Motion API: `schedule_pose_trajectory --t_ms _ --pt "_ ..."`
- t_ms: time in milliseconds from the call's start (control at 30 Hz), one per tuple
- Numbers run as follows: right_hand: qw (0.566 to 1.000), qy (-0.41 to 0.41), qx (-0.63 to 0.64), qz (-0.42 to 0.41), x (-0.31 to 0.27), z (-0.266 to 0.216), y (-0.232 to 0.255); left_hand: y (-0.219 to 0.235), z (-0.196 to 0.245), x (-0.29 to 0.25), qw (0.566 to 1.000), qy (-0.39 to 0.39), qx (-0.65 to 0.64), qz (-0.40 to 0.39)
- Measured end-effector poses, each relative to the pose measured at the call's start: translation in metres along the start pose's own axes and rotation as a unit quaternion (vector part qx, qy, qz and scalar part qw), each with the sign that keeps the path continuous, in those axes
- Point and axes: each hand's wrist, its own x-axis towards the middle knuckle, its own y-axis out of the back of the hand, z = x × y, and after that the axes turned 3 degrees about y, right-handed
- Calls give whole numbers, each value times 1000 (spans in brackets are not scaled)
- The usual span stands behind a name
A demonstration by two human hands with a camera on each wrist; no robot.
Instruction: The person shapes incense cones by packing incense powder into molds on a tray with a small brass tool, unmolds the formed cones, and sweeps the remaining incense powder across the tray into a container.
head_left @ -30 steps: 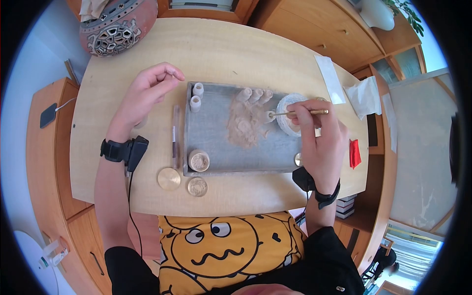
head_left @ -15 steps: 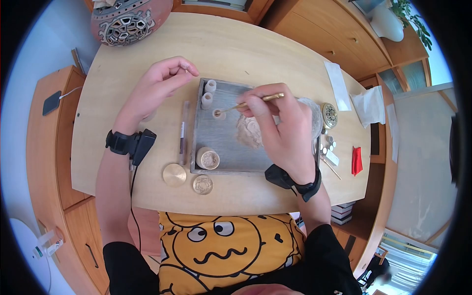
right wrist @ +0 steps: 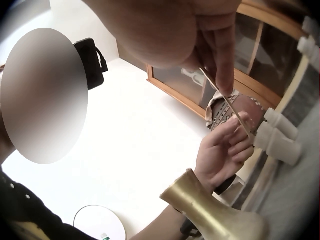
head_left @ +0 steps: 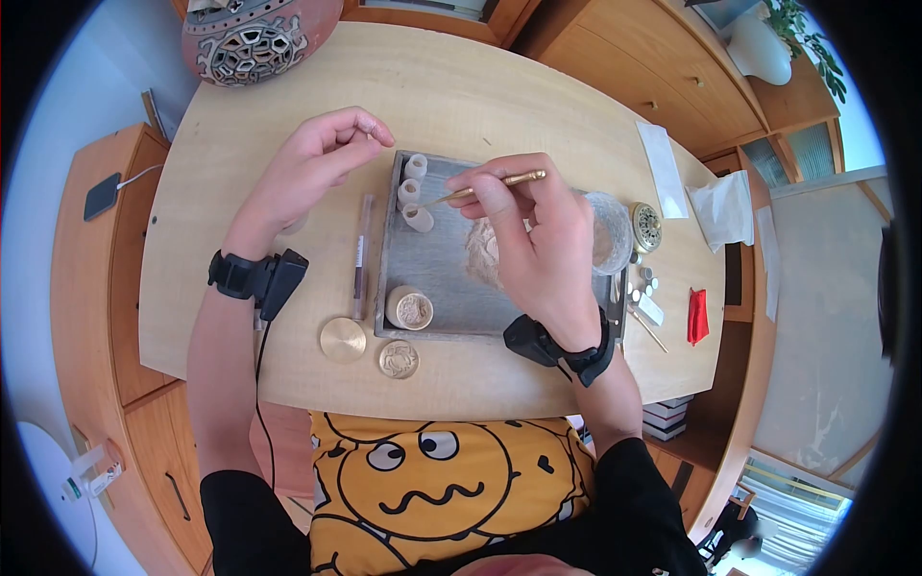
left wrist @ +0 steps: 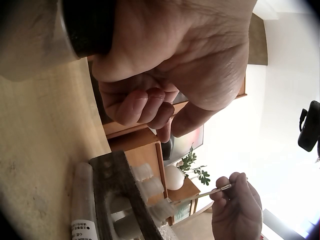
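Note:
My right hand [head_left: 543,245] pinches a thin brass-coloured rod [head_left: 499,184] between thumb and fingers. The rod's tip is at the mouth of a small white vial [head_left: 417,219], which leans slightly in the far left part of the grey tray [head_left: 437,331]. Behind it stand two similar vials [head_left: 409,192]. In the left wrist view the rod [left wrist: 215,191] reaches into that nearest vial's mouth [left wrist: 162,210]. Beyond the tray's far left corner hovers my left hand [head_left: 317,158], fingers loosely curled, nothing visible in them. Pale brown powder [head_left: 480,254] lies mid-tray, partly behind my right hand.
A powder-filled jar [head_left: 410,308] stands in the tray's near left corner. Near it on the table lie a brass disc [head_left: 343,340], an open lid [head_left: 399,360] and a clear tube [head_left: 362,259]. A glass bowl [head_left: 615,230] and a pierced brass lid [head_left: 646,227] are at the right.
My right hand has moved left across the tray with the rod. The white vial at its tip has shifted from beside the bowl to the left row. My left hand stays almost still.

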Motion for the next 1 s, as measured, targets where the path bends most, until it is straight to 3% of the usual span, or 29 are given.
schedule_pose_trajectory --t_ms 100,333,633,833,900,1000 --pt "997 10 53 47 0 7 -5 0 -1 0 1000 -2 0 -2" --pt "995 -18 79 64 -2 8 0 0 -1 0 1000 -7 3 -5" --pt "971 -87 204 93 -4 3 18 1 -1 0 1000 -7 3 -8" --pt "984 -84 102 120 -13 13 25 0 0 0 1000 -12 -2 -8" --pt "995 -94 -12 11 -19 21 23 1 -1 0 1000 -10 -3 -8" --pt "998 -60 -18 22 -23 25 11 0 -1 1 1000 -6 -4 -8"
